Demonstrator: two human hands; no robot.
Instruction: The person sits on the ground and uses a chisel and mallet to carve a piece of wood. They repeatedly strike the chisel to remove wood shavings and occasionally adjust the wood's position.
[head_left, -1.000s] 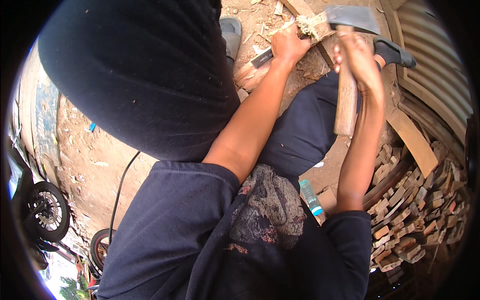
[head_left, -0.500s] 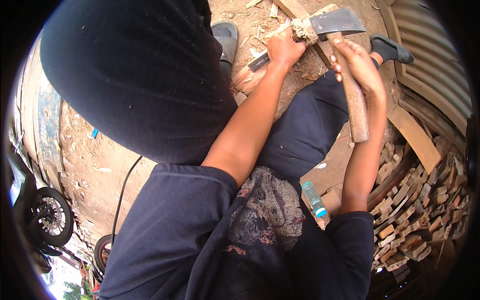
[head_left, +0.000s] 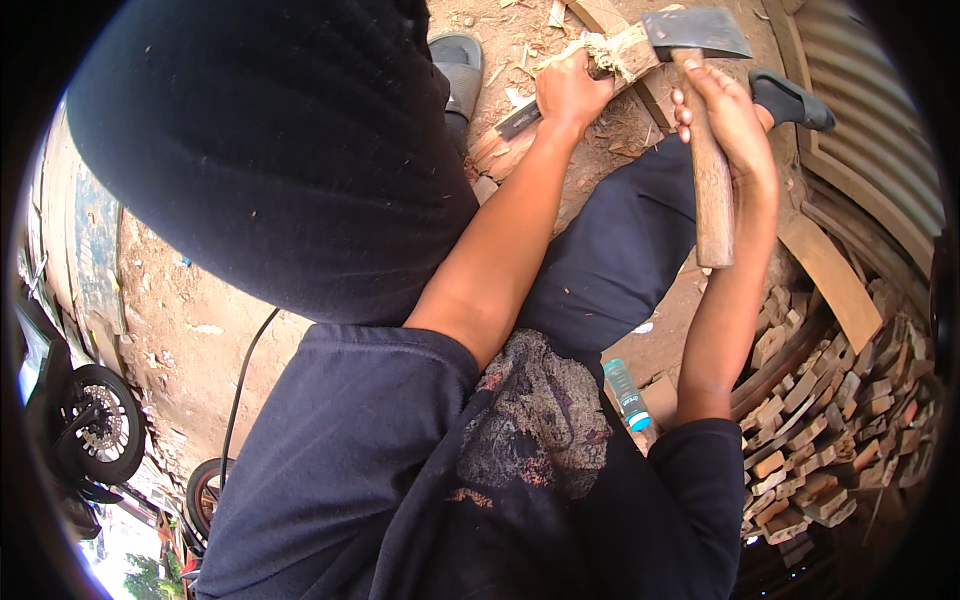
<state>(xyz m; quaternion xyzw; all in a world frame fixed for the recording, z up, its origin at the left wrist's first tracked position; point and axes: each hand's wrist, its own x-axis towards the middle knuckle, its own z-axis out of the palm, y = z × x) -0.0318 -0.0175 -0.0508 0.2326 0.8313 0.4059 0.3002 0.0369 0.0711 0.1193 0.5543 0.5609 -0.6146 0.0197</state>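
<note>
My left hand (head_left: 575, 92) is closed around what looks like a chisel (head_left: 520, 122), its dark, flat blade showing below the fist and pale, frayed fibres at its upper end. It lies along a reddish length of timber (head_left: 497, 152), where the tip's contact is unclear. To the right, my right hand (head_left: 728, 115) grips a hatchet (head_left: 714, 190) by its worn wooden handle. The wide grey head (head_left: 700, 33) points up, a little right of the frayed end and apart from it.
My dark-trousered left knee (head_left: 270, 150) fills the upper left; a grey sandal (head_left: 458, 75) shows beyond it. Wood chips litter the dirt ground. Stacked wood offcuts (head_left: 840, 420) and corrugated metal (head_left: 880, 110) stand right. A bottle (head_left: 627, 395) lies near my body; a motorcycle wheel (head_left: 103, 425) is left.
The hatchet head has moved right, away from the frayed end of the chisel, and its blur is gone. My left hand keeps its hold in nearly the same place.
</note>
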